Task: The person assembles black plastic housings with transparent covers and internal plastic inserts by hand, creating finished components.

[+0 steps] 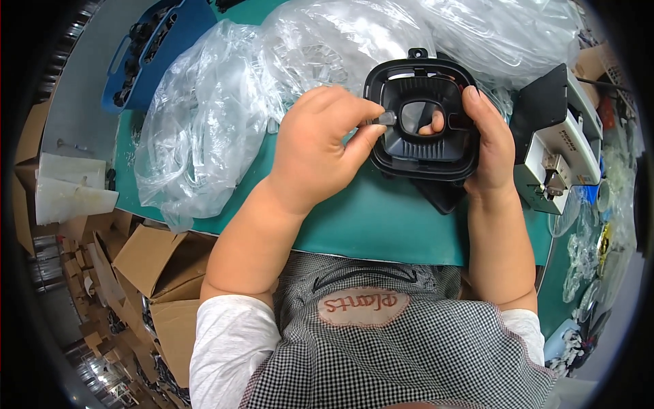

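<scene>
While the right hand (pixel 492 140) grips the black frame (pixel 422 119) over the green mat (pixel 381 218), left hand (pixel 317 146) pinches a small clear clip (pixel 387 118) at its opening.

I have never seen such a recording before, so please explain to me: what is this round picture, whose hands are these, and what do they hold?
There is no machine here. The picture comes from a wide camera worn on a person's head, looking down, so edges bend near the rim. The two bare forearms entering from below are that person's own.

The right hand holds a black plastic frame, roughly square with an opening in the middle; a fingertip shows through the opening. The left hand pinches a small clear piece against the frame's inner left edge.

They work above a green table. On it lie clear plastic bags and, to the right, a small grey and black machine. A blue tray sits at the far left, and cardboard boxes stand below.
</scene>
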The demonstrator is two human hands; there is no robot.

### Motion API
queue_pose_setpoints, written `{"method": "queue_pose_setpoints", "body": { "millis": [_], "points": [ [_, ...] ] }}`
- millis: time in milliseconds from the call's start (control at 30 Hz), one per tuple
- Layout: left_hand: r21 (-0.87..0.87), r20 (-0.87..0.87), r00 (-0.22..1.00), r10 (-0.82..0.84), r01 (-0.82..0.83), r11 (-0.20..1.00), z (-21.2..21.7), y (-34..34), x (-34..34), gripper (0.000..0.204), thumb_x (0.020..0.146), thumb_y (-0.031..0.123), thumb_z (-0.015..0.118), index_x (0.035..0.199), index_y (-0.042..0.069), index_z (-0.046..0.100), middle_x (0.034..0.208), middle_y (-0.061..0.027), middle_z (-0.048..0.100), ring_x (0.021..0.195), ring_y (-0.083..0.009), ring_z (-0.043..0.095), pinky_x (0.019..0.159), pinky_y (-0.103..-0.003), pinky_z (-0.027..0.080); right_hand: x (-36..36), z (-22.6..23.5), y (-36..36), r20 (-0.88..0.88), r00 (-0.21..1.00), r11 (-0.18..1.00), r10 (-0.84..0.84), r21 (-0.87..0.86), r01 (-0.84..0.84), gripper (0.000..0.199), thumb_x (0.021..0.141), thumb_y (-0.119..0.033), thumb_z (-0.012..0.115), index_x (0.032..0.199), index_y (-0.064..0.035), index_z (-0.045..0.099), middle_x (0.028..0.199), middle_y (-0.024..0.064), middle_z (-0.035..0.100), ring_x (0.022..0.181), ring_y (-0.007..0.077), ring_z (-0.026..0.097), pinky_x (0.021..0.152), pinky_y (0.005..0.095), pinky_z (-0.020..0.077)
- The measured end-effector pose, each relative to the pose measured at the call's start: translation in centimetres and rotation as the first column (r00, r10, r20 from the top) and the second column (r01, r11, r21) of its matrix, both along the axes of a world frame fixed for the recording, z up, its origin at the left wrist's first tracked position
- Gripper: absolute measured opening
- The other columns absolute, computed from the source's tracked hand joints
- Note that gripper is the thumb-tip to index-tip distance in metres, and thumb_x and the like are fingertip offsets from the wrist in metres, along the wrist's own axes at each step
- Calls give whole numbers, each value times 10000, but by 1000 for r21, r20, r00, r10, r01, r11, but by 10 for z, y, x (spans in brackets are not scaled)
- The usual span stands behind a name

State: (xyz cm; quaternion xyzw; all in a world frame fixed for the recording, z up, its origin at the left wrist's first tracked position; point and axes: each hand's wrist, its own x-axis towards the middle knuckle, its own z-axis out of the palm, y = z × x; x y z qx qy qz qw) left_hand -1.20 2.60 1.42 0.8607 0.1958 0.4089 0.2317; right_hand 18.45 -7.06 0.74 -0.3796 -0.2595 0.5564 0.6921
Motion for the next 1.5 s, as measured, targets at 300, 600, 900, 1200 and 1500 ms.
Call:
{"method": "queue_pose_setpoints", "body": {
  "millis": [300, 600, 900, 1200, 1500],
  "points": [
    [-12, 9, 1000, 22, -21, 1000, -2, -6, 2, 205, 708, -13, 772, 896, 29, 703, 735, -81, 638, 683, -241, 608, 626, -323, 474, 3, 6, -2, -3, 1000, 999, 30, 31, -30, 326, 998, -290, 496, 1082, 14, 576, 795, 86, 667, 711, 169, 672, 643, 286, 581],
    [119, -1, 1000, -20, 20, 993, -6, -5, 3, 199, 719, 25, 800, 898, 26, 713, 729, -78, 636, 670, -214, 597, 631, -320, 473, 5, 10, -5, 3, 1000, 999, 26, 46, -26, 333, 1004, -278, 483, 1090, 29, 579, 801, 92, 673, 702, 167, 673, 631, 281, 583],
    [-503, 260, 965, -17, 150, 851, -14, -4, 8, 286, 778, 99, 764, 1033, 6, 673, 931, -57, 653, 930, -167, 590, 802, -302, 487, 4, 5, -3, -50, 996, 991, 74, 112, -68, 417, 1010, -313, 458, 1153, 65, 559, 803, 103, 676, 724, 181, 683, 646, 287, 594],
    [-899, 324, 910, -259, 381, 216, 2, 0, 2, 433, 838, 266, 674, 1144, -35, 616, 1034, -80, 679, 922, -116, 629, 808, -242, 497, 2, 5, -4, -77, 989, 985, 124, 126, -114, 432, 1001, -303, 461, 1183, 78, 553, 798, 111, 670, 727, 191, 681, 652, 287, 591],
    [-888, 304, 925, -228, 361, 284, 3, -3, 2, 412, 850, 249, 651, 1156, -24, 615, 1035, -67, 685, 855, -80, 616, 728, -219, 477, 0, 4, -3, -146, 981, 986, 131, 122, -113, 413, 1002, -298, 456, 1159, 66, 570, 797, 112, 671, 712, 184, 676, 639, 283, 587]
  ]
}}
